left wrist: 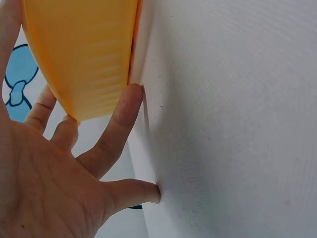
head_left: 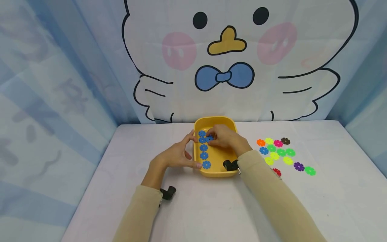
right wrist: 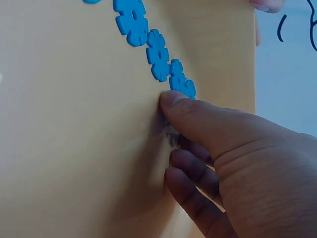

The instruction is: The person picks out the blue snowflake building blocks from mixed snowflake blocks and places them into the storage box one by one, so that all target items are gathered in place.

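Observation:
A yellow tray (head_left: 222, 168) lies on the table with a column of blue flower-shaped notched discs (head_left: 204, 155) along its left side. My left hand (head_left: 176, 154) holds the tray's left wall, thumb over the near corner and index finger over the rim. In the left wrist view its other fingers (left wrist: 119, 124) are spread along the outer wall and down to the table. Inside the tray, my right hand (head_left: 225, 136) pinches another blue flower-shaped disc (head_left: 209, 138) beside the far end of the column. That disc is mostly hidden by the fingers in the right wrist view.
Right of the tray, loose flower-shaped discs (head_left: 281, 152) in several colours are scattered, including a blue one (head_left: 263, 150). A red disc (head_left: 276, 172) is partly covered by the right sleeve (head_left: 272, 188). A curtain (head_left: 223, 101) with a cartoon print hangs behind the table.

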Motion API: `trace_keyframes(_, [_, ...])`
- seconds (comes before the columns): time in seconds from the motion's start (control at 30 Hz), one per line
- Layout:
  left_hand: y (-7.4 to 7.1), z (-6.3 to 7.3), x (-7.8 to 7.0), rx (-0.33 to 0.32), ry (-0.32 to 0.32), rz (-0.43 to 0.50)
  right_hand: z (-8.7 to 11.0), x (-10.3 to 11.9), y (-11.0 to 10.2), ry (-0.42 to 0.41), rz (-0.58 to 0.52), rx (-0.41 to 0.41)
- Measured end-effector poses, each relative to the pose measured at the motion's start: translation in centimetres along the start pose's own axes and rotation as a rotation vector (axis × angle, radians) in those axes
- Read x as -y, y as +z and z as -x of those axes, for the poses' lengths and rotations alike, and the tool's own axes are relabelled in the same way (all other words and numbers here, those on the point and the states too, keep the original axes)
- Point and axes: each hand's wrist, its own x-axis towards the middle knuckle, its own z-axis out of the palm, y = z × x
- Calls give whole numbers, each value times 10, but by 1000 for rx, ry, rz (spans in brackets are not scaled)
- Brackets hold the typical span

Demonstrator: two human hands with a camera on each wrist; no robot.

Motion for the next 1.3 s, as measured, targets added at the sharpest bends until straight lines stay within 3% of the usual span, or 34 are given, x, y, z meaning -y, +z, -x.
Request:
trace_keyframes(0.4, [1, -2, -1, -2, 7, 6, 1, -3, -1, -8, 30, -9])
trace_keyframes(0.93, [3, -1, -2, 7, 26, 16, 4, -1, -3, 47, 44, 8])
trace_keyframes(1.07, [4, -2, -1, 17, 33, 22, 12, 5, -13, 80, 38, 23])
trace_keyframes(1.3, [1, 0, 0, -11, 11, 0, 27, 23, -40, -12, 84, 27])
